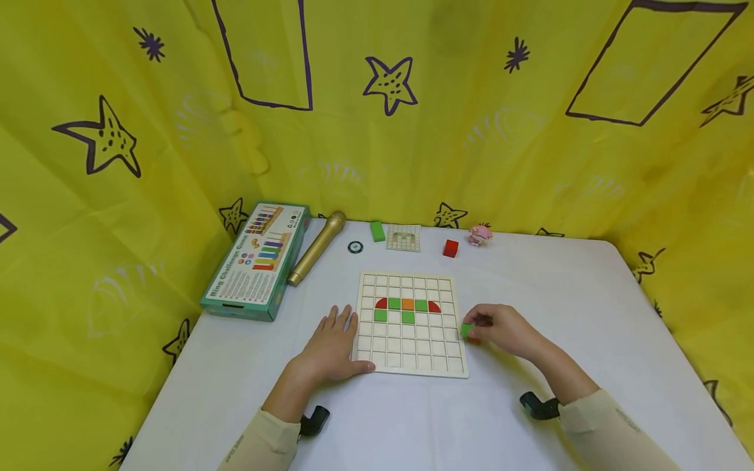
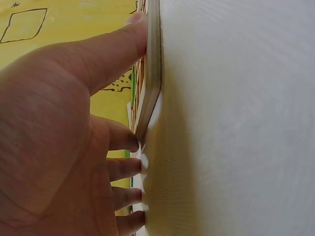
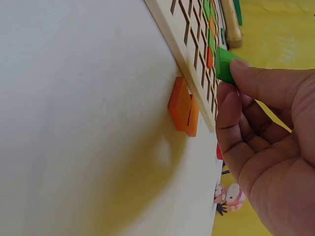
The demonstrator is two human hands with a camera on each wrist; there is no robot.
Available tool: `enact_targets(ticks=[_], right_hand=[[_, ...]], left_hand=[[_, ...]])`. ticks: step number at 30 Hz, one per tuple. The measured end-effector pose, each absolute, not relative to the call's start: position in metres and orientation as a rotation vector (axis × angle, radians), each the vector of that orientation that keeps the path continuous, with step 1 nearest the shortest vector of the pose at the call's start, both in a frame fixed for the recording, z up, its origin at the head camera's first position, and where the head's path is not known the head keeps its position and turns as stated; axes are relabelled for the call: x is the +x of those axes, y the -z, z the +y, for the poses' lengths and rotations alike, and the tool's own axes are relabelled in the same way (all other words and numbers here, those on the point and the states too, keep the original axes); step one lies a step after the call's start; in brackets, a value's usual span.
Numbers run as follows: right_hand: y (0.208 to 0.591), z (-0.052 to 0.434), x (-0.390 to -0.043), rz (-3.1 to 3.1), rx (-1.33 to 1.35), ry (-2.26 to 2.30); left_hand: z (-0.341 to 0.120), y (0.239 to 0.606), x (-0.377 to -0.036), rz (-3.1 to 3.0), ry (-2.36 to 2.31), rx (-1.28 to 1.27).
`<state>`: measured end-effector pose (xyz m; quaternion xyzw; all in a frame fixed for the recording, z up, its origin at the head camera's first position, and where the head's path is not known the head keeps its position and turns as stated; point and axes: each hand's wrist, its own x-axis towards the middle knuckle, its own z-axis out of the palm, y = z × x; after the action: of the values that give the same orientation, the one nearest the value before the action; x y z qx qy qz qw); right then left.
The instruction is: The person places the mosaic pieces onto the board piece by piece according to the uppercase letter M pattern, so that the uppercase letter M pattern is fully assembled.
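Left hand (image 1: pixel 332 347) flat, fingers straight, pressing near-left edge of pale wooden grid board (image 1: pixel 412 366), apparently steadying it. Right hand (image 1: pixel 503 330) pinches small green square block (image 1: pixel 466 330) at fingertips, just off board's right edge. Orange wooden block (image 3: pixel 183 107) lies on white table (image 1: pixel 589 314) beside that edge.
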<state>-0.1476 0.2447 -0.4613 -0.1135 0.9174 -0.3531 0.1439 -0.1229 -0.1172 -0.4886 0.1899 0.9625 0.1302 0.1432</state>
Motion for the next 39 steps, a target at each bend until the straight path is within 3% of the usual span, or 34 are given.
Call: enact_targets(ticks=[39], right_hand=[[0.467, 0.205, -0.182, 2.573, -0.387, 1.059]], left_hand=[[-0.117, 0.487, -0.12, 2.775, -0.395, 0.535]])
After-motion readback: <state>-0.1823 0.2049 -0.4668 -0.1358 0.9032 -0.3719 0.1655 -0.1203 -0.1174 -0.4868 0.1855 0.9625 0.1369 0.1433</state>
